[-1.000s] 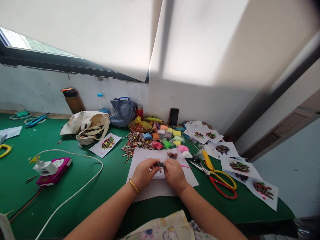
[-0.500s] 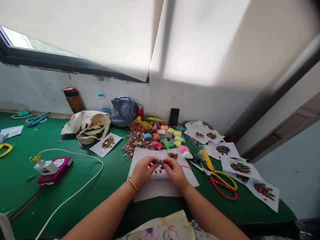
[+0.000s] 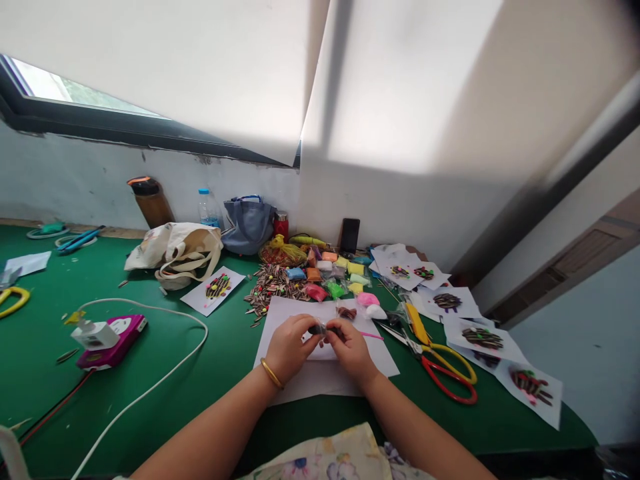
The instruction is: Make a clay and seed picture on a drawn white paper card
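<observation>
Both hands meet over a white sheet of paper [image 3: 300, 383] in front of me. My left hand [image 3: 290, 347] and my right hand [image 3: 350, 348] pinch a small clear packet with something dark in it, likely modelling clay [image 3: 317, 329]. Small brown bits lie on the paper below, now mostly hidden by the fingers. Just beyond my right hand sits a brown lump of clay [image 3: 347, 313] in plastic, and a pink stick [image 3: 373, 336] lies to its right.
Scissors [image 3: 440, 367] with red and yellow handles lie at right, near finished seed pictures [image 3: 483, 337]. Behind the paper are a heap of sunflower seeds [image 3: 275, 290] and several coloured clay packets [image 3: 313, 274]. A magenta power strip [image 3: 113, 343] with a white cable stands left.
My hands have closed in around the packet, covering more of it and of the brown bits below. The view has shifted very slightly; everything else stays put.
</observation>
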The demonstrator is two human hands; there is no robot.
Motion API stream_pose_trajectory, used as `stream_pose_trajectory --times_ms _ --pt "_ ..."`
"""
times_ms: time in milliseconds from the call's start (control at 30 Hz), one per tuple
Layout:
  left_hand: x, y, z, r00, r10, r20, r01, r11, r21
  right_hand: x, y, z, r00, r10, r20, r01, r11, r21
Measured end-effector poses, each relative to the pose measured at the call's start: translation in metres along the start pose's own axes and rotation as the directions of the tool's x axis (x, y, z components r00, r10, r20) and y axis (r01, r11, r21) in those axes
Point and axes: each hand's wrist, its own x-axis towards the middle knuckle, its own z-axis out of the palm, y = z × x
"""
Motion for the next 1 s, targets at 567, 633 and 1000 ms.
stream_pose_trajectory --times_ms 567,633,1000 --pt "-0.001 -0.003 0.003 0.999 -0.035 -0.012 0.034 0.996 -0.084 0.000 -0.005 0.001 0.999 -0.041 -0.029 0.040 0.998 -0.046" --pt "-0.001 -0.003 0.003 0.999 -0.037 -0.036 0.034 0.995 -0.093 0.000 -0.004 0.002 0.998 -0.039 -0.048 0.036 0.997 -0.062" --pt "0.001 -0.008 0.001 0.987 -0.150 -0.052 0.131 0.955 -0.264 -0.001 0.007 -0.003 0.994 -0.002 -0.109 0.000 1.000 -0.021"
